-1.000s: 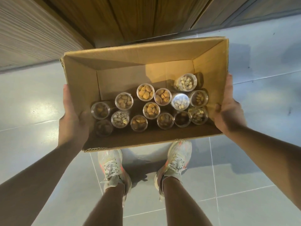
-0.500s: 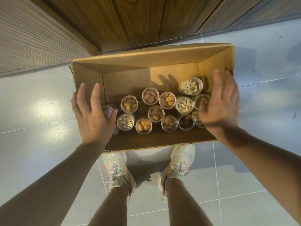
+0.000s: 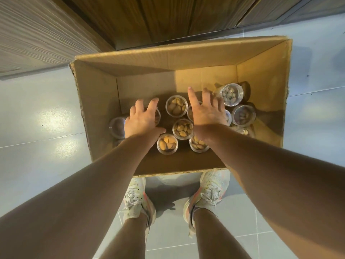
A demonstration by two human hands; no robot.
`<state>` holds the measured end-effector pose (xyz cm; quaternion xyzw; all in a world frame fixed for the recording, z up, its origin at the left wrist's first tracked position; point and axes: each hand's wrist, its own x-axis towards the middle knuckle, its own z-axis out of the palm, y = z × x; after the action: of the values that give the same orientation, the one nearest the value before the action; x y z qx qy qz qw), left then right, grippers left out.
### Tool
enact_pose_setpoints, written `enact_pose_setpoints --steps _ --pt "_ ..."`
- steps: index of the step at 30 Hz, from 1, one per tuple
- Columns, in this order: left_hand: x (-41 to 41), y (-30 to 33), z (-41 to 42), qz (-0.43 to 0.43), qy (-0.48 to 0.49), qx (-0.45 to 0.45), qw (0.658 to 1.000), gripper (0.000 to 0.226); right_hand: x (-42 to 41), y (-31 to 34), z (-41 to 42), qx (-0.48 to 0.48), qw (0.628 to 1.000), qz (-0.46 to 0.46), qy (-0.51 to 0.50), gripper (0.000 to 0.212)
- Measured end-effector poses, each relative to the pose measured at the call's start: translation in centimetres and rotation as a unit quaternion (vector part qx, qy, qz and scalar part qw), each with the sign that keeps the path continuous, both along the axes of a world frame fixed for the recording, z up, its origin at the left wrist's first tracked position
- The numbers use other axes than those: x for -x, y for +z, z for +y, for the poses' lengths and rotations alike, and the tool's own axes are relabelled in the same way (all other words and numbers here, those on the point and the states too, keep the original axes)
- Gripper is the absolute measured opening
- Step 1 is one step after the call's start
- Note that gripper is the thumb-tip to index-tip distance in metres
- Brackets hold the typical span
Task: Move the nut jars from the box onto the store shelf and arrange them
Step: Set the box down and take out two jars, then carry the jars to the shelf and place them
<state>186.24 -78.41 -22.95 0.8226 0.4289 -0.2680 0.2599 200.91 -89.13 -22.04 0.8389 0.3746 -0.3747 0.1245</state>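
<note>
From the head view, the cardboard box (image 3: 186, 58) is seen on the floor, just in front of the shoes (image 3: 138, 199). The nut jars (image 3: 176, 106) are all kept inside it, standing up close together. The left hand (image 3: 141, 118) and right hand (image 3: 207, 111) are stretched over the jars with fingers spread, and nothing is gripped yet. A jar is probably about to be picked. No shelf is seen, and no writing can be read.

The box (image 3: 97, 109) sits on the floor (image 3: 37, 109), just ahead of both shoes (image 3: 139, 200). Jars (image 3: 176, 106) stand in the box. The left hand (image 3: 142, 120) hovers over the left jars, the right hand (image 3: 207, 113) over those right of centre; one jar (image 3: 231, 94) lies beyond the right fingertips.
</note>
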Motion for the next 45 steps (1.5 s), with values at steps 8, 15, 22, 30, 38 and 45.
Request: enact_pose_setpoints --steps 8,15,22,30,38,45 --pt "0.2 0.8 1.5 -0.046 0.0 0.056 0.997 0.08 0.6 -0.4 -1.7 -0.101 0.994 -0.002 -0.033 0.06" --pt "-2.3 10.1 3.5 -0.097 -0.06 0.032 0.993 0.069 -2.8 9.8 -1.9 -0.155 0.984 0.05 -0.067 0.07" --pt "-7.3 25.8 3.8 -0.139 -0.164 0.014 0.976 0.071 -6.2 24.7 -4.4 -0.205 0.971 0.025 -0.123 0.082" --pt "-12.0 45.8 2.4 -0.225 -0.251 0.032 0.941 0.081 -7.2 44.8 -7.9 -0.237 0.952 -0.059 -0.186 0.085" --pt "-13.0 68.0 -2.2 -0.314 -0.384 0.021 0.868 0.086 -1.9 67.8 -14.2 -0.215 0.917 -0.124 -0.313 0.079" --pt "-12.6 84.0 -10.5 -0.378 -0.515 0.033 0.769 0.081 5.0 84.0 -22.7 -0.235 0.856 -0.22 -0.405 0.077"
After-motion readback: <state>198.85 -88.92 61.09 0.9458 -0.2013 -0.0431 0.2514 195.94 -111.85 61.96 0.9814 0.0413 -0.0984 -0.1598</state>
